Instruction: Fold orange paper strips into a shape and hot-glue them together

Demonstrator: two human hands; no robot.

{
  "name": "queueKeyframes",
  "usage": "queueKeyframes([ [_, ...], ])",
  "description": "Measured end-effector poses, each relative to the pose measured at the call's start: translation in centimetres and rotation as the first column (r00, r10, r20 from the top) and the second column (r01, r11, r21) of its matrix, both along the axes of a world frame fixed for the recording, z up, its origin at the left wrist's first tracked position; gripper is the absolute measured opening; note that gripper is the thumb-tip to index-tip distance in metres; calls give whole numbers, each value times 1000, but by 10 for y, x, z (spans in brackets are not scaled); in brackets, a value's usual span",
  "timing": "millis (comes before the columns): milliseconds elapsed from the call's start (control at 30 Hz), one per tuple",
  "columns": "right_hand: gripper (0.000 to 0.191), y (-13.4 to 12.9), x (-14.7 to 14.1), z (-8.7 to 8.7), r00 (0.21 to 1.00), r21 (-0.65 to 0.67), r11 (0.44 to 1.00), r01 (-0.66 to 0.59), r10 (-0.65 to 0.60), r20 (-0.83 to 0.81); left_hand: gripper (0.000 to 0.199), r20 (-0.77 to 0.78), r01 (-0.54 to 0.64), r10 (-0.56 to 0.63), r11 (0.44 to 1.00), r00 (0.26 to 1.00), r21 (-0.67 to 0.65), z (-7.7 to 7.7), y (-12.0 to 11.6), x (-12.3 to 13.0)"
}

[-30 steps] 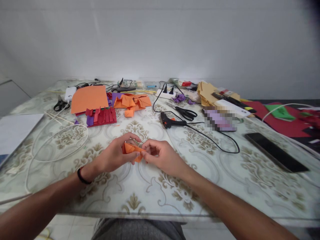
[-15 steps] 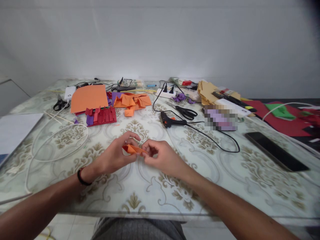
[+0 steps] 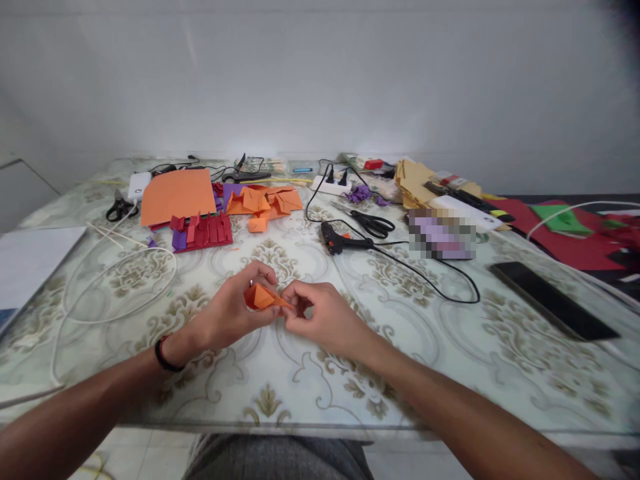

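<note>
Between my two hands is a small folded piece of orange paper (image 3: 262,297), with creased faces and a point at its right end. My left hand (image 3: 239,305) grips its left part, thumb along the near edge and fingers behind. The pointed right end is pinched between the thumb and forefinger of my right hand (image 3: 320,313). Both hands are just above the patterned tablecloth (image 3: 273,400). Part of the paper is hidden by my fingers. Beyond them lie more folded orange pieces (image 3: 265,200) and a small orange square (image 3: 257,225).
Folded red pieces (image 3: 213,230) lie beside an orange sheet (image 3: 180,193). A black glue gun (image 3: 345,240) with a trailing cord and black-handled scissors (image 3: 373,224) are ahead. A dark phone (image 3: 553,300) rests at right; a white cable (image 3: 175,267) loops at left.
The folded orange paper has turned or opened slightly, so more of its creased face shows. My right hand has shifted slightly left, and both hands still hold the paper.
</note>
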State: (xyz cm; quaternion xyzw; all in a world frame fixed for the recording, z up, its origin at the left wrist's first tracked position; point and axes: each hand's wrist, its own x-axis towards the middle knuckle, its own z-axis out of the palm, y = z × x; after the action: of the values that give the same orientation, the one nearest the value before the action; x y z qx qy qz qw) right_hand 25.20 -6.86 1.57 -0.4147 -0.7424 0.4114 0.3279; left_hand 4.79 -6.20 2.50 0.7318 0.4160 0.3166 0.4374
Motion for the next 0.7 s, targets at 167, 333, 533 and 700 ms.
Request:
queueKeyframes([
  [167, 8, 1, 3, 5, 1000, 10, 1000, 14, -14, 19, 33, -3, -17, 17, 1000, 1000, -6, 1, 3, -1],
  [333, 8, 4, 7, 9, 1000, -51, 999, 14, -16, -25, 29, 4, -72, 72, 997, 997, 13, 6, 6, -2],
  [533, 8, 4, 9, 9, 999, -79, 997, -4, 0, -49, 27, -28, -17, 17, 1000, 999, 8, 9, 5, -3],
  [700, 7, 4, 8, 7, 1000, -55, 998, -11, 10, -26, 23, -71, -12, 15, 999, 997, 33, 8, 8, -5],
])
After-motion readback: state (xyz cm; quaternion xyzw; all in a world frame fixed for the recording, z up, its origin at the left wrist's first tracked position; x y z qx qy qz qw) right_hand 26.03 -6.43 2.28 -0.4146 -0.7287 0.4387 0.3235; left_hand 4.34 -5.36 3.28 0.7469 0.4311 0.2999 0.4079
